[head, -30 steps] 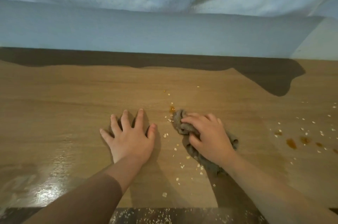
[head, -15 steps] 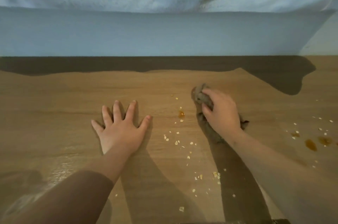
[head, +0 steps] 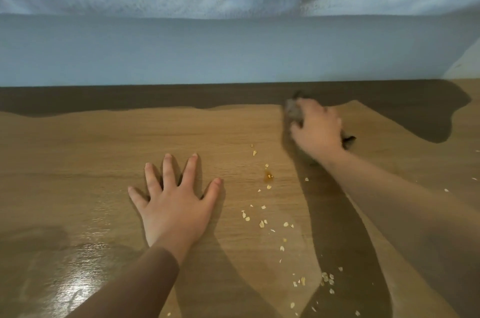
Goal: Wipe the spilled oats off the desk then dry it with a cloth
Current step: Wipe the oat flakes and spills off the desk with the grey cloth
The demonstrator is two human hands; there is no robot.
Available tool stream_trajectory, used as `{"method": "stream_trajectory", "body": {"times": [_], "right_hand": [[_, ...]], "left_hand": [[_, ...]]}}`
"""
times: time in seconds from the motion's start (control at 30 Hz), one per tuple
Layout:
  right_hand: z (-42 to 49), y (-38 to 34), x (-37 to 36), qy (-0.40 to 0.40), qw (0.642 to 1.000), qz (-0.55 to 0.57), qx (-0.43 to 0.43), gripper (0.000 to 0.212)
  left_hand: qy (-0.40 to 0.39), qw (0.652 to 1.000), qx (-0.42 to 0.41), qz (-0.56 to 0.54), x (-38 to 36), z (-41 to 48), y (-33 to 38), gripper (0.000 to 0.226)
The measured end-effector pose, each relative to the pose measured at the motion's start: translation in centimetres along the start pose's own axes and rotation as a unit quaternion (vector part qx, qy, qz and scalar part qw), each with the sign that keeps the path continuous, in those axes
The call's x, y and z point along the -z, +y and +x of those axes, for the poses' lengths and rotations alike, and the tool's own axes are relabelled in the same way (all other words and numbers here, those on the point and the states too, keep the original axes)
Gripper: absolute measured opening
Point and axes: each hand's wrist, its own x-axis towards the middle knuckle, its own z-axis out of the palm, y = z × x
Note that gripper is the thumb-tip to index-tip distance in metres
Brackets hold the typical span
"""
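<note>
Since earlier frame, right hand [head: 315, 128] has swept cloth [head: 292, 111] farther out, near shadowed back of table [head: 78, 148]; fingers clamped on bunched fabric. left hand [head: 174, 203] flat, fingers spread apart, pressing table. oats [head: 262, 222] scattered nearer than right fingers; amber wet spot [head: 268, 176] just right of left fingers. Wiping partly done, judging by leftover oats; drying not yet begun.

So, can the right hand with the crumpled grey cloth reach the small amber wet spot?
Probably yes. The right hand grips the grey cloth beyond the amber spot, with only open wooden desk between them; the left hand rests flat off to the side.
</note>
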Motion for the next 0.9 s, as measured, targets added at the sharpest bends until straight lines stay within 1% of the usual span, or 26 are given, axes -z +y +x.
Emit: {"method": "stream_trajectory", "body": {"times": [0.03, 0.07, 0.1, 0.13, 0.17, 0.2, 0.23, 0.27, 0.3, 0.33, 0.37, 0.4, 0.43, 0.47, 0.53, 0.57, 0.6, 0.63, 0.67, 0.7, 0.73, 0.77, 0.8, 0.83, 0.87, 0.9], "right_hand": [[-1.8, -0.7, 0.2, -0.047, 0.994, -0.001, 0.096, 0.049], [-3.8, -0.9, 0.6, -0.087, 0.979, 0.004, 0.183, 0.051], [-5.4, -0.3, 1.1, -0.117, 0.96, 0.004, 0.253, 0.051], [-5.9, 0.9, 1.7, -0.126, 0.949, -0.017, 0.288, 0.05], [-5.4, 2.3, 2.2, -0.106, 0.955, -0.044, 0.274, 0.048], [-4.0, 4.0, 2.2, -0.067, 0.971, -0.076, 0.215, 0.045], [-1.8, 5.7, 2.0, -0.015, 0.99, -0.089, 0.113, 0.042], [0.7, 6.7, 2.2, 0.032, 0.997, -0.073, -0.009, 0.04], [3.1, 7.0, 2.3, 0.052, 0.99, -0.042, -0.122, 0.04], [5.2, 6.5, 2.2, 0.047, 0.978, -0.018, -0.202, 0.04], [7.1, 5.7, 1.5, 0.022, 0.971, -0.011, -0.24, 0.041], [8.5, 4.6, 0.6, 0.004, 0.972, -0.005, -0.234, 0.043], [9.3, 3.3, -0.3, -0.003, 0.98, 0.001, -0.197, 0.045], [9.4, 1.8, -1.1, 0.0, 0.99, 0.011, -0.14, 0.045], [7.4, -1.0, -2.1, -0.007, 1.0, 0.025, 0.016, 0.044], [5.4, -1.9, -2.3, -0.034, 0.993, 0.041, 0.11, 0.042], [3.2, -2.4, -2.0, -0.08, 0.974, 0.067, 0.201, 0.041], [0.9, -2.3, -1.3, -0.14, 0.944, 0.093, 0.284, 0.04], [-0.8, -1.8, -0.4, -0.181, 0.908, 0.102, 0.364, 0.039], [-1.1, -0.6, 0.3, -0.183, 0.878, 0.091, 0.432, 0.038], [-0.3, 0.9, 0.6, -0.16, 0.872, 0.071, 0.458, 0.037], [1.1, 2.2, 0.8, -0.127, 0.897, 0.043, 0.421, 0.037], [2.6, 3.2, 0.7, -0.095, 0.938, 0.021, 0.332, 0.039], [4.0, 3.5, 0.5, -0.064, 0.972, -0.001, 0.226, 0.041], [5.1, 3.4, 0.1, -0.044, 0.99, -0.019, 0.136, 0.044], [5.5, 2.7, -0.3, -0.025, 0.994, -0.038, 0.097, 0.045]], "left_hand": [[0.0, 1.0, -0.001, -0.001, 0.0, 0.0, 0.0, 0.073], [0.0, 1.0, -0.002, -0.002, 0.0, 0.0, 0.0, 0.073], [-0.001, 1.0, -0.003, -0.003, 0.0, 0.0, 0.0, 0.072], [-0.002, 1.0, -0.004, -0.003, 0.0, 0.0, 0.0, 0.072], [-0.003, 1.0, -0.005, -0.001, 0.0, 0.0, -0.1, 0.072], [-0.005, 1.0, -0.006, 0.002, 0.0, 0.0, -0.1, 0.072], [-0.005, 1.0, -0.006, 0.003, 0.0, -0.1, -0.1, 0.073], [-0.003, 1.0, -0.004, 0.002, -0.1, -0.1, 0.0, 0.073], [-0.003, 1.0, -0.002, 0.002, -0.1, 0.0, 0.1, 0.073], [-0.004, 1.0, -0.001, 0.003, -0.1, 0.0, 0.1, 0.073], [-0.006, 1.0, -0.001, 0.005, -0.1, 0.1, 0.1, 0.073], [-0.008, 1.0, 0.0, 0.007, -0.1, 0.0, 0.2, 0.073], [-0.009, 1.0, 0.001, 0.007, -0.1, 0.1, 0.2, 0.072], [-0.011, 1.0, 0.001, 0.006, 0.0, 0.0, 0.2, 0.072], [-0.011, 1.0, 0.0, 0.006, 0.0, 0.1, 0.2, 0.072], [-0.012, 1.0, -0.001, 0.007, 0.0, 0.1, 0.2, 0.072], [-0.012, 1.0, -0.002, 0.007, 0.1, 0.1, 0.2, 0.072], [-0.011, 1.0, -0.002, 0.005, 0.1, 0.1, 0.2, 0.072], [-0.011, 1.0, -0.004, 0.002, 0.2, 0.1, 0.2, 0.072], [-0.011, 1.0, -0.006, -0.001, 0.2, 0.1, 0.2, 0.072], [-0.012, 1.0, -0.009, -0.002, 0.2, 0.1, 0.2, 0.071], [-0.012, 1.0, -0.01, -0.002, 0.2, 0.2, 0.1, 0.071], [-0.01, 1.0, -0.013, 0.0, 0.2, 0.2, 0.1, 0.07], [-0.008, 1.0, -0.015, 0.002, 0.2, 0.2, 0.1, 0.07], [-0.008, 1.0, -0.018, 0.004, 0.2, 0.2, 0.0, 0.07], [-0.009, 1.0, -0.019, 0.004, 0.2, 0.3, 0.0, 0.07]]}}
